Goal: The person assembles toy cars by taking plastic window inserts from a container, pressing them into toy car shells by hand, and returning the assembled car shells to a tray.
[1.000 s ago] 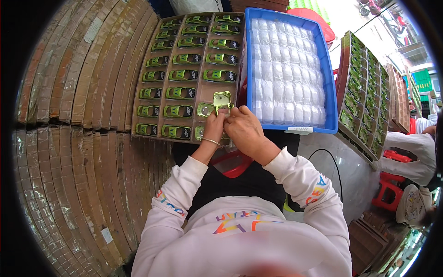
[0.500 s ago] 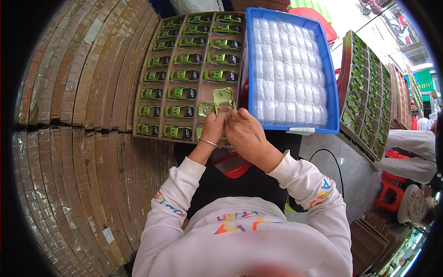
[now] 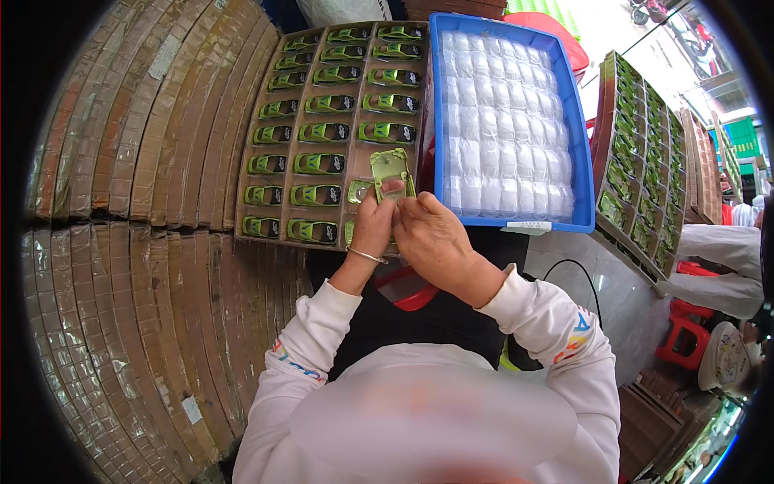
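Observation:
My left hand (image 3: 373, 227) and my right hand (image 3: 431, 235) are together over the near edge of a brown cardboard tray (image 3: 274, 121), both gripping one green toy car body (image 3: 391, 171) held upright, its underside toward me. The tray's cells hold several green toy cars (image 3: 322, 133) in rows. A metal bangle sits on my left wrist. Right of the tray lies a blue plastic crate (image 3: 584, 173) filled with small clear-wrapped white pieces.
Stacks of flat brown cardboard (image 3: 137, 242) fill the left side. Another brown tray of green cars (image 3: 637, 177) leans at the right. A red stool (image 3: 685, 343) and a person in white sleeves (image 3: 717, 266) are at the far right.
My hands have stayed together on the green car body over the tray edge; the fingers have shifted slightly on it.

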Demonstrator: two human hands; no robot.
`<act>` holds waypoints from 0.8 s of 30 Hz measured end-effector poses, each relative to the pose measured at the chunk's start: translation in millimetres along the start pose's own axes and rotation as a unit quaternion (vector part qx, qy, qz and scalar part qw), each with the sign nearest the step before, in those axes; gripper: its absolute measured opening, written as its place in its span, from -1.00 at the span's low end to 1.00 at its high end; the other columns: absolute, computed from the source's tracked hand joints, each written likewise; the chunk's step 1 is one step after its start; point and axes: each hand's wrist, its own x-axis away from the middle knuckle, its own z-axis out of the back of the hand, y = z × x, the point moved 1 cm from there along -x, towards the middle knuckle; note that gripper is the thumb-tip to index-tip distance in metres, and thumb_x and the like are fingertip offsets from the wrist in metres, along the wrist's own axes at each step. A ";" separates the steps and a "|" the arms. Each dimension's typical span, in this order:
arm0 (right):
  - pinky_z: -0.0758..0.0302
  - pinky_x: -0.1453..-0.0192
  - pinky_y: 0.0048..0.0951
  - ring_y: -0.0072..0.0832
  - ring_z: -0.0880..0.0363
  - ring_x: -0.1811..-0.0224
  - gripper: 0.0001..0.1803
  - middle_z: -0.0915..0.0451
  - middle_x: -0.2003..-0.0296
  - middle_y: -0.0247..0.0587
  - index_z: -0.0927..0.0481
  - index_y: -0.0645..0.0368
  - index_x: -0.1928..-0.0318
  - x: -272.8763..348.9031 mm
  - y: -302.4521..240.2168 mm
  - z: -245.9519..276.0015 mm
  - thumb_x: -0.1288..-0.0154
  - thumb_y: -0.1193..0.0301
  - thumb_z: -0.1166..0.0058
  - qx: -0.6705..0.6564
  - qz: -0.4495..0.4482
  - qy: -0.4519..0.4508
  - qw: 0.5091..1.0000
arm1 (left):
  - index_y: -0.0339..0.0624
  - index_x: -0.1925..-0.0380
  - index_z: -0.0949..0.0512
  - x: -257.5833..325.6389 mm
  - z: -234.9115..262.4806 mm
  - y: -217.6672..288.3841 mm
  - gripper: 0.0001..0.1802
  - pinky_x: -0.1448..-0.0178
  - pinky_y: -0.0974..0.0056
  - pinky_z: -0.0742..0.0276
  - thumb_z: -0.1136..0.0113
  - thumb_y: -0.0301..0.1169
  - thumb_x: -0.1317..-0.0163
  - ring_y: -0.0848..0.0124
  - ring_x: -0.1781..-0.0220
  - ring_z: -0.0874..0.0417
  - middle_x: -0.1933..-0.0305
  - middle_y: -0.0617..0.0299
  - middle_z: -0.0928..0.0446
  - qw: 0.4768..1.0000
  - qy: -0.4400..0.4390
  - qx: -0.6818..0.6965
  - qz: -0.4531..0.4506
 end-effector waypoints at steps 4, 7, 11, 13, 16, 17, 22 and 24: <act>-0.26 -0.08 -0.43 -0.43 -0.45 0.15 -0.86 -0.56 0.41 -0.24 -0.59 0.17 0.44 2.1 2.5 3.0 -0.04 0.39 -0.03 -0.022 0.012 0.009 1.000 | -0.27 0.01 -0.51 3.8 -4.8 3.1 -0.70 -0.01 0.36 -0.48 0.07 -0.50 -0.29 0.46 0.12 -0.56 0.07 0.21 -0.59 1.000 0.004 -0.012 0.001; -0.26 -0.07 -0.43 -0.43 -0.44 0.16 -0.87 -0.56 0.44 -0.26 -0.59 0.16 0.45 -0.3 2.8 3.8 -0.04 0.38 -0.04 -0.007 0.027 -0.001 1.000 | -0.27 0.00 -0.50 3.5 -4.6 0.6 -0.68 0.04 0.37 -0.50 0.08 -0.52 -0.27 0.48 0.17 -0.57 0.06 0.21 -0.59 1.000 0.017 0.003 -0.018; -0.25 -0.06 -0.43 -0.42 -0.44 0.16 -0.89 -0.54 0.50 -0.28 -0.59 0.11 0.48 -3.4 3.5 0.2 -0.02 0.37 -0.06 0.005 0.029 -0.011 1.000 | -0.25 0.02 -0.53 -3.6 -2.6 -6.1 -0.68 0.13 0.38 -0.51 0.07 -0.54 -0.25 0.51 0.25 -0.57 0.13 0.23 -0.60 0.999 0.023 -0.007 -0.044; -0.24 -0.06 -0.43 -0.42 -0.44 0.16 -0.89 -0.54 0.52 -0.29 -0.60 0.10 0.50 -5.7 2.4 -0.4 -0.02 0.37 -0.06 -0.010 0.028 -0.008 1.000 | -0.24 0.03 -0.54 -2.7 0.6 -6.5 -0.68 0.14 0.38 -0.51 0.06 -0.54 -0.24 0.51 0.27 -0.56 0.16 0.24 -0.61 0.998 0.029 -0.033 -0.040; -0.24 -0.06 -0.43 -0.42 -0.45 0.17 -0.90 -0.53 0.54 -0.31 -0.61 0.08 0.52 -7.6 1.9 -2.5 -0.01 0.37 -0.07 -0.018 0.030 -0.005 0.999 | -0.23 0.05 -0.56 -4.6 1.3 -8.5 -0.69 0.16 0.37 -0.52 0.04 -0.54 -0.24 0.51 0.29 -0.56 0.20 0.25 -0.62 0.998 0.036 -0.016 -0.050; -0.24 -0.07 -0.43 -0.42 -0.45 0.17 -0.90 -0.53 0.55 -0.31 -0.61 0.08 0.53 -8.0 2.0 -2.7 -0.01 0.37 -0.07 -0.012 0.033 -0.004 0.999 | -0.23 0.05 -0.56 -5.4 1.3 -8.5 -0.70 0.16 0.38 -0.51 0.03 -0.53 -0.23 0.51 0.28 -0.57 0.21 0.26 -0.62 0.999 0.033 0.000 -0.034; -0.25 -0.14 -0.42 -0.43 -0.48 0.13 -0.88 -0.58 0.47 -0.30 -0.63 0.12 0.47 -11.8 7.9 3.2 -0.03 0.40 -0.06 0.011 0.012 -0.009 1.000 | -0.25 0.05 -0.56 -9.9 -3.9 -8.4 -0.71 0.12 0.42 -0.51 -0.01 -0.52 -0.23 0.52 0.21 -0.58 0.18 0.27 -0.62 0.999 0.031 -0.002 -0.044; -0.25 -0.17 -0.40 -0.43 -0.50 0.09 -0.87 -0.59 0.43 -0.30 -0.64 0.14 0.43 -13.2 12.6 4.0 -0.04 0.41 -0.05 0.011 -0.002 -0.020 1.000 | -0.32 -0.02 -0.50 -12.3 -5.9 -5.6 -0.65 -0.02 0.41 -0.48 0.04 -0.56 -0.22 0.46 0.10 -0.58 0.08 0.21 -0.56 0.997 0.026 0.074 -0.004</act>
